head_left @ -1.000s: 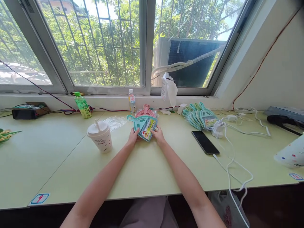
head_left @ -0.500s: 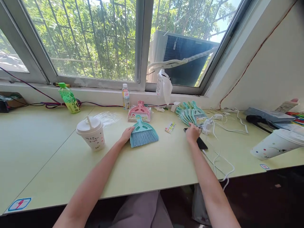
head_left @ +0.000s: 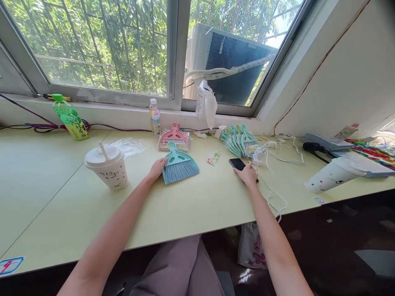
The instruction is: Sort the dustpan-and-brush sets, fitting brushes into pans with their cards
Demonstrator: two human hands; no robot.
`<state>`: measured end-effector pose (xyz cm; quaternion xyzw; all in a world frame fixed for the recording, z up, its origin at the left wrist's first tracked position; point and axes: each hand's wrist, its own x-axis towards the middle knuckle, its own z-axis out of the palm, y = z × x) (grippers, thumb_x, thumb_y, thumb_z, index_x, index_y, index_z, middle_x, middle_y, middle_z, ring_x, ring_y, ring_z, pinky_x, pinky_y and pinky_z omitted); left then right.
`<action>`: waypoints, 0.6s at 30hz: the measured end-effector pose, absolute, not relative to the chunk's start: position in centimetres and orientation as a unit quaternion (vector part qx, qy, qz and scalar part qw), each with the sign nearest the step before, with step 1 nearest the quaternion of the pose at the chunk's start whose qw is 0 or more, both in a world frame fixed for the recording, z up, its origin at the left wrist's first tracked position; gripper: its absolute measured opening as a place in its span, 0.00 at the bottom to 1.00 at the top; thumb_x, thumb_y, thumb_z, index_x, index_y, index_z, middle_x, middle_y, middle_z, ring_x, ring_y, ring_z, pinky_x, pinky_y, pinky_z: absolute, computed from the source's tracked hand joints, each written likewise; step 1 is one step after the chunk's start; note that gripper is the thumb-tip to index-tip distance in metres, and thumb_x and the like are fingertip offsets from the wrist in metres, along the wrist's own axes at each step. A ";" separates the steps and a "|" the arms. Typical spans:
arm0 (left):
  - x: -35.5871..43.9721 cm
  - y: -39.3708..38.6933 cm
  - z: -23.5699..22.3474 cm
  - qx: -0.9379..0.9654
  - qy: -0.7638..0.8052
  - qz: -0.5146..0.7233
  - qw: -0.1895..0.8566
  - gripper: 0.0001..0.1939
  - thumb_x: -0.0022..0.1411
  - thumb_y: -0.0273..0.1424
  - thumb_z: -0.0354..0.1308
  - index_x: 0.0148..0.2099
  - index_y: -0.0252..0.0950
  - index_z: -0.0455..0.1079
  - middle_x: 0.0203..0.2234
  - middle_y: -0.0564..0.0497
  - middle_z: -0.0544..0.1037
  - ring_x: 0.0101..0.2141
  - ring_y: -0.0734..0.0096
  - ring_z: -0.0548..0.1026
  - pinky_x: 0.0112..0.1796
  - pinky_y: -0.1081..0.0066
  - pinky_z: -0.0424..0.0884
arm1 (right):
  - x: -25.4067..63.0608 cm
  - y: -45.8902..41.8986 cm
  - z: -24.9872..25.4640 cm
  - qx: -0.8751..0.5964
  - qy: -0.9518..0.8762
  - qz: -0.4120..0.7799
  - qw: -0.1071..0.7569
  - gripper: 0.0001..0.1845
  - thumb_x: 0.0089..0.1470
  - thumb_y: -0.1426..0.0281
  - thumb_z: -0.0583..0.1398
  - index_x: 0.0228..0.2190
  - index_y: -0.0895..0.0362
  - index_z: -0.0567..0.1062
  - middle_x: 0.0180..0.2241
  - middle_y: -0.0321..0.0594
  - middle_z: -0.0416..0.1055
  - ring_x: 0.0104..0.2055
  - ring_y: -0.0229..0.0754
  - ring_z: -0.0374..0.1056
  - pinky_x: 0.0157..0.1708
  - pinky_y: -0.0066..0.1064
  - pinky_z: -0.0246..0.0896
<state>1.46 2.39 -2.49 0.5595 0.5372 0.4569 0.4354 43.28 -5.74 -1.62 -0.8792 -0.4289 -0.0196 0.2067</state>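
My left hand (head_left: 158,167) grips the left edge of a teal dustpan (head_left: 175,156) with a small blue-bristled brush (head_left: 181,170) lying in it. Thumb and fingers are closed on that edge, and the set rests on the table. Over the lower half of a black smartphone (head_left: 237,164) is my right hand (head_left: 247,174), its fingers around the sides and the phone's far end showing. Just beyond the phone lies a pile of teal dustpan sets (head_left: 240,142), some in clear wrap. Pink dustpan sets (head_left: 174,139) lie behind the teal one.
A lidded paper cup (head_left: 108,166) stands left of my left arm, and another cup (head_left: 335,176) leans at the right. White cables (head_left: 271,189) run beside the phone. A small colourful packet (head_left: 214,158) lies mid-table. Bottles (head_left: 155,117) and a tissue pack (head_left: 206,105) are at the window.
My right hand has drawn back toward me along the phone, uncovering its far end. My left hand keeps hold of the teal dustpan. The view has turned slightly right and downward.
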 end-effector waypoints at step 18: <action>1.8 2.3 -2.2 0.592 0.565 0.413 0.399 0.26 0.52 0.51 0.52 0.38 0.33 0.75 0.34 0.46 0.79 0.38 0.57 0.72 0.39 0.66 0.64 | 35.1 -18.0 0.1 -0.817 -0.547 0.011 0.181 0.33 0.43 0.50 0.61 0.43 0.56 0.55 0.42 0.50 0.67 0.46 0.54 0.66 0.41 0.38 0.58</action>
